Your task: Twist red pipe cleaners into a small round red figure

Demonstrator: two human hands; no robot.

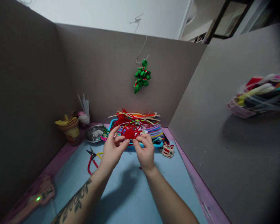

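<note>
A red fuzzy pipe-cleaner piece (130, 133), with a solid middle and loops around it, is held up between my two hands over the blue mat. My left hand (114, 146) pinches its left side, thumb and fingers closed near its lower edge. On the opposite side, my right hand (144, 150) grips the piece between thumb and fingertips. Behind them stands a blue basket (160, 145) filled with bundled pipe cleaners (155, 130) in many colours. Scissors (92, 158) with red and yellow handles lie on the mat, left of my left forearm.
A metal bowl (88, 135), a pot (72, 132) and a cup of white sticks (84, 115) stand back left. A glue gun (40, 197) with a green light lies front left. Green pipe-cleaner leaves (142, 76) hang ahead; a bag (259, 96) hangs on the right wall.
</note>
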